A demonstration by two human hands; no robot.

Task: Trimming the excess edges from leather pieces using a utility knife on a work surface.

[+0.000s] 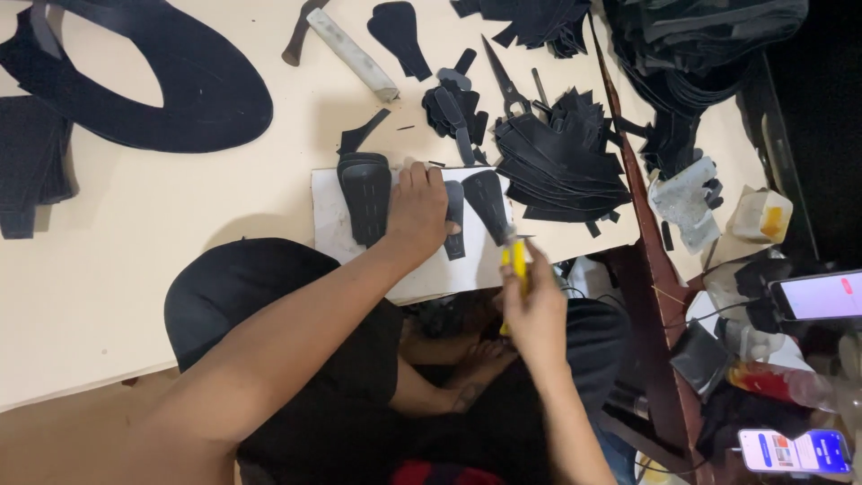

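My left hand (418, 205) presses flat on a small black leather piece (455, 220) lying on a white board (328, 224). My right hand (535, 310) grips a yellow-handled tool (517, 260), its tip touching another black leather piece (489, 203) on the same board. A stack of black tongue-shaped pieces (364, 193) lies on the board just left of my left hand.
A pile of cut black pieces (564, 162) sits right of the board, with scissors (505, 81) above it. A hammer (346, 43) lies at the top, and a large black oval cutout (193, 85) at the top left. Two phones (819, 295) (795, 449) rest on the right.
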